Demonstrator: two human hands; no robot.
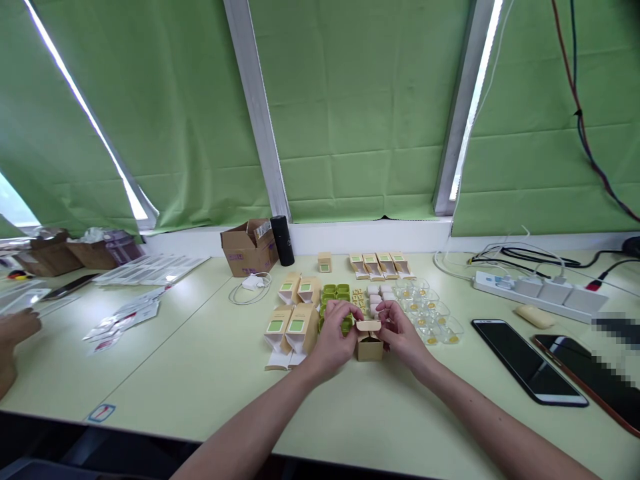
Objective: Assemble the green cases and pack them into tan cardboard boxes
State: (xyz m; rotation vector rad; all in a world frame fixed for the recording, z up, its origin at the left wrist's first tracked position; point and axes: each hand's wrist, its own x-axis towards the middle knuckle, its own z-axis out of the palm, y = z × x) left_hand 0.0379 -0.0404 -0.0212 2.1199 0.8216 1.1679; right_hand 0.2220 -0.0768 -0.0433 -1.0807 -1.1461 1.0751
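I hold a small brown box (370, 351) between my two hands, upright on the pale table (210, 373), its top flap (369, 326) standing up. The fingers of my left hand (337, 335) are closed on the flap's left end, and those of my right hand (400, 333) grip its right end and the box's edge. Just beyond my left hand sit green cups (329, 293); straight past the box lie tiny yellow pieces (358, 297) and pale white blocks (387, 293). Clear cups (434, 313) spread just beyond and right of my right hand. Left of my grip, brown boxes with green windows (300, 327) lean together, and a row of similar boxes (383, 265) stands farther ahead. Well off to my right lies a black phone (527, 360).
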